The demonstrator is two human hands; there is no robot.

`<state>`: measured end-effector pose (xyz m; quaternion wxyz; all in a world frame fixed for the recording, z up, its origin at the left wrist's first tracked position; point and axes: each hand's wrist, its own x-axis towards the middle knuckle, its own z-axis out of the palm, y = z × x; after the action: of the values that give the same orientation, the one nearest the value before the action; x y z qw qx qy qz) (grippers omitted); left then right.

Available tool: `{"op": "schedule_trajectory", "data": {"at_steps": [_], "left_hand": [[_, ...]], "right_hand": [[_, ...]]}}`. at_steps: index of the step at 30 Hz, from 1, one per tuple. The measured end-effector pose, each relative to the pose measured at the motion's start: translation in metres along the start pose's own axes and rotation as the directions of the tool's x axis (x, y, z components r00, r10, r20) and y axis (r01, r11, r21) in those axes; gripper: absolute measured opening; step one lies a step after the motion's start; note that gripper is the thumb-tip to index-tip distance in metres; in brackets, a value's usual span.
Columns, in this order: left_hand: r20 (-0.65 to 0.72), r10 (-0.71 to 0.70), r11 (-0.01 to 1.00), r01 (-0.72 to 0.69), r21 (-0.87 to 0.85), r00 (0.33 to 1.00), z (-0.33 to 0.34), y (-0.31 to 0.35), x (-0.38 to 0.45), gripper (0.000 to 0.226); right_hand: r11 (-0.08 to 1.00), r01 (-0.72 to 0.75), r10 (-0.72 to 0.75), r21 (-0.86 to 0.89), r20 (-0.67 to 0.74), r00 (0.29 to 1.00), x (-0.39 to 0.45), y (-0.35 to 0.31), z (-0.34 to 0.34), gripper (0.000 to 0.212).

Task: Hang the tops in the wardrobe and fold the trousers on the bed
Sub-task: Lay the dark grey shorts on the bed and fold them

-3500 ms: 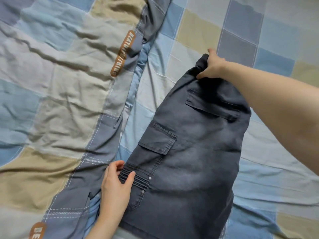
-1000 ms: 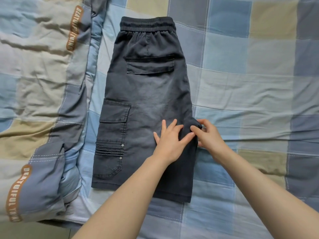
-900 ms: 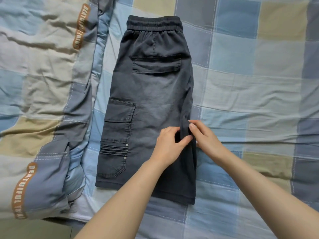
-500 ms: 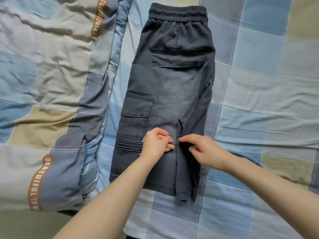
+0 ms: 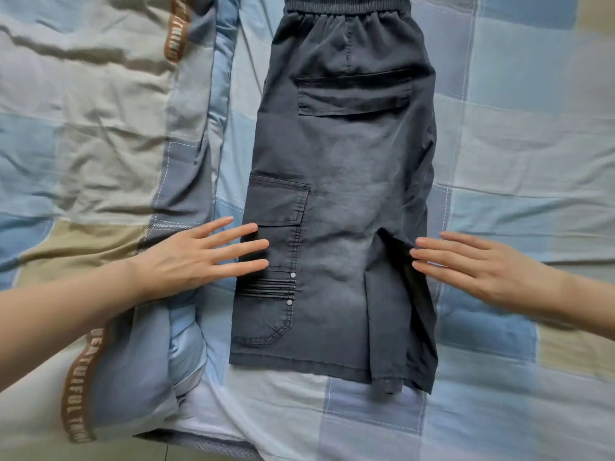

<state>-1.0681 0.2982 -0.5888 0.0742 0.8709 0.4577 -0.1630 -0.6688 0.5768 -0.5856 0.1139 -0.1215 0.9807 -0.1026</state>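
Dark grey cargo shorts [image 5: 339, 201] lie flat on the checked bed sheet [image 5: 519, 154], folded in half lengthwise, waistband at the top edge of the view and hems toward me. A narrow flap on their right side is folded inward over the leg. My left hand [image 5: 199, 257] is flat with fingers spread, its fingertips resting on the shorts' left edge by the cargo pocket. My right hand [image 5: 479, 267] is flat too, its fingertips touching the shorts' right edge. Neither hand grips anything.
A rumpled checked duvet [image 5: 93, 154] with a brown lettered band lies bunched along the left of the shorts, under my left palm. A strip of floor [image 5: 139, 454] shows below the bed's near edge at the bottom left.
Both hands let go of the pinched flap near the shorts' middle and moved apart to the outer edges, fingers now spread flat. The view has closed in on the shorts.
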Motion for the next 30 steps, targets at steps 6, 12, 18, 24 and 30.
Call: {"op": "schedule_trajectory", "data": {"at_steps": [6,12,18,24,30], "left_hand": [[-0.085,0.111,0.994,-0.111,0.008,0.990,0.014,0.000,0.030,0.060],[-0.077,0.159,0.987,-0.159,0.002,0.984,0.017,-0.001,0.032,0.050],[-0.043,0.187,0.982,-0.186,0.026,0.981,0.022,0.002,0.041,0.053],[-0.030,0.200,0.979,-0.198,0.037,0.979,0.021,0.007,0.047,0.064],[0.091,0.091,0.981,-0.074,-0.181,0.992,0.007,0.016,0.046,0.076]], "right_hand": [[0.959,-0.283,0.272,-0.008,-0.244,0.931,0.004,0.003,0.009,0.021],[0.999,0.003,-0.004,-0.050,-0.015,1.000,0.014,-0.012,0.028,0.044],[0.988,0.130,-0.117,-0.088,0.140,0.983,0.042,-0.014,0.043,0.053],[0.991,0.117,-0.105,-0.061,0.171,0.980,0.050,-0.013,0.045,0.053],[0.980,0.041,-0.081,0.195,0.200,0.976,0.055,-0.014,0.030,0.070]]}}
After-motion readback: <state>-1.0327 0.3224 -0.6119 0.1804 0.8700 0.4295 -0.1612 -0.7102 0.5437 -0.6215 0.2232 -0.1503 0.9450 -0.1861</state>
